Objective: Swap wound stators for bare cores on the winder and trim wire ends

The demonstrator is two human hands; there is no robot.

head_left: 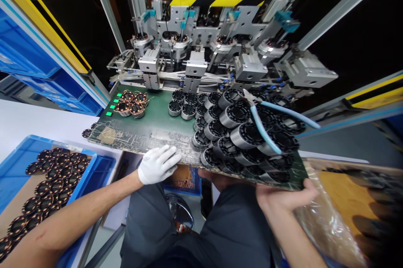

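My left hand (pixel 160 164), in a white glove, lies with its fingers stretched out on the worn front edge of a green work surface (pixel 154 123). My bare right hand (pixel 286 196) is at the right front corner, against the underside of the edge. Its thumb sticks out to the right; the other fingers are hidden. Just above it stand stacked motor stator cores (pixel 236 115), grey rings with black inner slots. Light-blue-handled pliers (pixel 258 110) lie open on top of the stack. Several copper-wound stators (pixel 131 102) sit at the surface's left back, with loose wire ends.
A winding machine (pixel 195 66) with several heads stands behind the surface. Green lit buttons (pixel 109 113) line its left edge. At left, a blue crate (pixel 103 175) holds wound stators on cardboard. A plastic-lined box (pixel 336 213) is at right. Below stands a round stool (pixel 179 211).
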